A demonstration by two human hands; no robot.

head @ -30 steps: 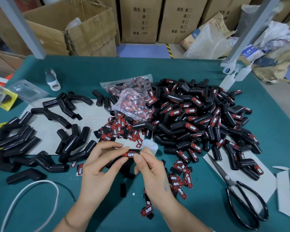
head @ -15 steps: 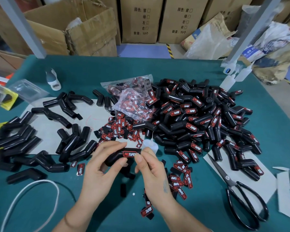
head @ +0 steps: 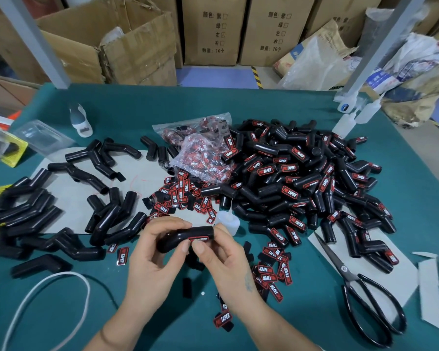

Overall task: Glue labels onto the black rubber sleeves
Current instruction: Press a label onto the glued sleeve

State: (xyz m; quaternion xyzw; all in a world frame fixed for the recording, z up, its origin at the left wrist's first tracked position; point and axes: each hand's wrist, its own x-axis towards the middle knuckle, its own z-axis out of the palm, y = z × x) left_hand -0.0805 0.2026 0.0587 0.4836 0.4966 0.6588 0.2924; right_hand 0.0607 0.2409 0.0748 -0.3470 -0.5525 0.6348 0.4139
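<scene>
A small factory or packing workshop, by every sign. The green-covered worktable anchors it: on it sits a big heap of labelled black rubber sleeves, and left of the heap bare sleeves lie in loose rows. Behind the table stand printed cardboard cartons and a torn open box. Black scissors lie at the table's right edge, squeeze bottles at its far right corner.

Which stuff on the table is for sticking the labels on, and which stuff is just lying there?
For the job:
- black sleeve held by left hand and right hand
- red label on it
- loose labels
- glue bottle
- unlabelled sleeves
- labelled pile

Just lying about:
- scissors
- white cord
- cardboard boxes
</scene>
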